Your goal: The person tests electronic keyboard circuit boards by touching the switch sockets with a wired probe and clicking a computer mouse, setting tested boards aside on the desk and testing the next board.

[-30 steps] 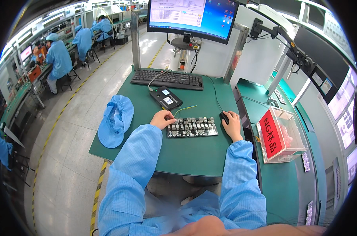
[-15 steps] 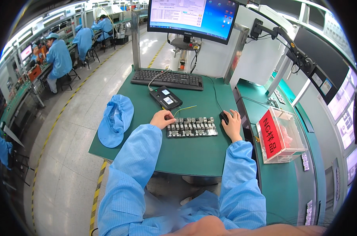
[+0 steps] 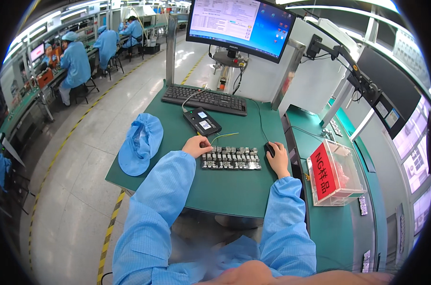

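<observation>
Green matting covers the bench, set in a factory hall where other people in blue coats sit at benches far off to the left. Between the hands lies a tray of small circuit boards. The left hand rests with its fingers curled at the tray's left end, touching it; whether it grips anything cannot be told. The right hand lies cupped over a black mouse, just right of the tray. Beyond the left hand sits a black handheld scanner, then a keyboard and a monitor. Left of the left hand lies a blue cap; right of the right hand stands a clear box with a red label.
</observation>
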### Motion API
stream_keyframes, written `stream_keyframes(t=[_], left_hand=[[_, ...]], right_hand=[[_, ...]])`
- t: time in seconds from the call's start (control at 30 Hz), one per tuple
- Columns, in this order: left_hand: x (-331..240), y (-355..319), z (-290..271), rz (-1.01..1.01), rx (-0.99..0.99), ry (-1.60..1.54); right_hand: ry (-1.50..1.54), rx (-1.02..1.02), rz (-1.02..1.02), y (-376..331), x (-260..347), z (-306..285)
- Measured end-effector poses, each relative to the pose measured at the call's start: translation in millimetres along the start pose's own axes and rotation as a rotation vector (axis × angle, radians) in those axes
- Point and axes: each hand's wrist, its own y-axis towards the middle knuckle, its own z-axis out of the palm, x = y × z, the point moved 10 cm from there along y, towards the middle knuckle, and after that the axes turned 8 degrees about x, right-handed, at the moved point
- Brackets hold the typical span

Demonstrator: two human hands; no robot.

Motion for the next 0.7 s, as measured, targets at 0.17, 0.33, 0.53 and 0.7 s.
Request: stream_keyframes(t=[0.17,0.33,0.53,0.7], left_hand=[[4.8,-1.7,1.5,-0.031,0.027,-0.015],[4.1,-1.0,0.4,-0.024,0.015,-0.011],[0.2,-0.3,0.4,-0.023,0.020,-0.025],[0.8,-1.5,1.0,-0.048,0.050,-0.025]], right_hand=[[0.000,0.053,0.037,-0.8,-0.1,3.4],[0.044,0.079,0.040,0.2,-2.4,6.1],[-0.177,-0.126,-0.045,-4.5,5.5,-9.0],[0.097,0.039,-0.001,-1.0,-6.1,4.9]])
